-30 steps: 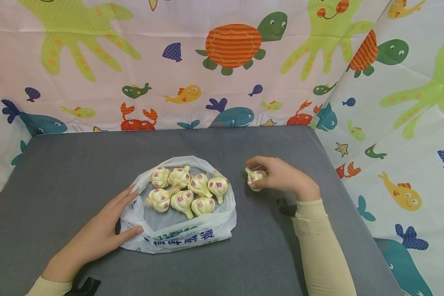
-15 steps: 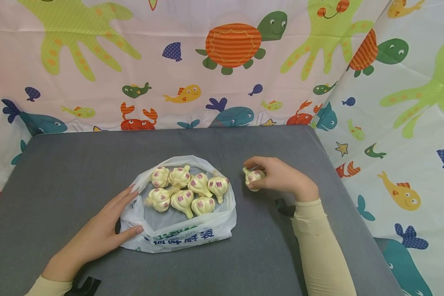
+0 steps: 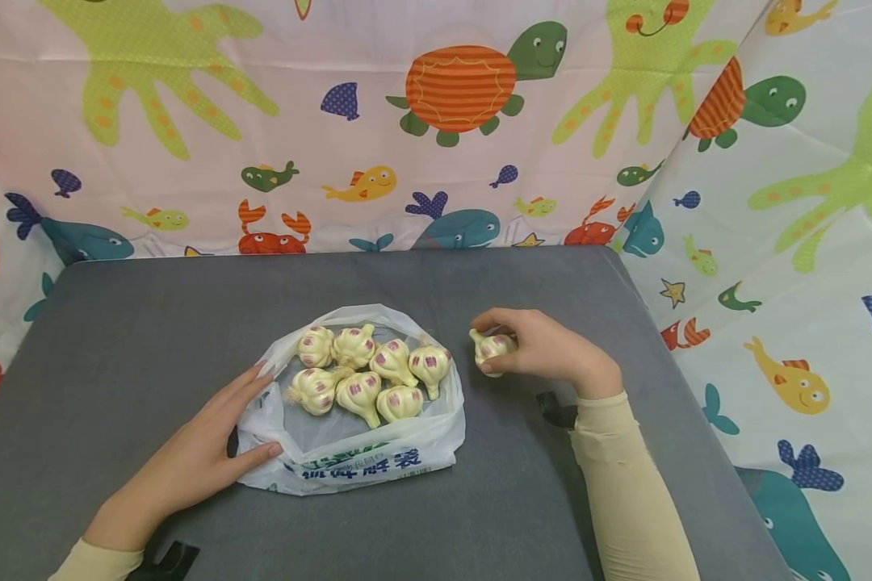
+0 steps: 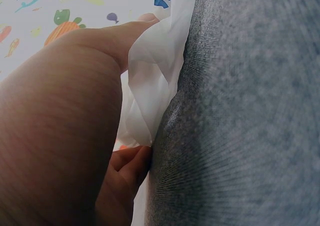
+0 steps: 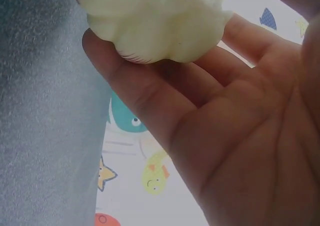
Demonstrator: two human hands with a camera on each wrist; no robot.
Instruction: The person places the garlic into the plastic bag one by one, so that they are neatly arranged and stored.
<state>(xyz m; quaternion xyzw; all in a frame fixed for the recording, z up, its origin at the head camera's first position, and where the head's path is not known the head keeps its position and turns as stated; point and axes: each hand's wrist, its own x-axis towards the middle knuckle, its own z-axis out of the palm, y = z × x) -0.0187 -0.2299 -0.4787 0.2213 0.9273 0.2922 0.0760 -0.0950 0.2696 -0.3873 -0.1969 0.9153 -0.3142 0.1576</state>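
A white plastic bag point(image 3: 439, 432) with green and blue print lies rolled down on the table, several garlic bulbs point(image 3: 358, 395) inside it. Against its left side rests my left hand point(image 3: 189, 456), fingers fairly straight along the edge and thumb over the front rim. The left wrist view shows the bag's crumpled plastic point(image 4: 155, 66) between thumb and fingers. To the right of the bag, my right hand point(image 3: 545, 347) holds one garlic bulb point(image 3: 492, 349) between thumb and fingers. Close up in the right wrist view, this bulb point(image 5: 150, 21) lies against the fingers; part of it is cut off by the frame.
A grey cloth covers the table point(image 3: 189, 307). Behind it and to the right hangs a white curtain point(image 3: 211, 177) printed with sea animals. Dark straps point(image 3: 167, 561) sit at both wrists.
My right hand has shifted slightly left toward the bag with the garlic bulb in it. The left hand and the bag stay where they were.
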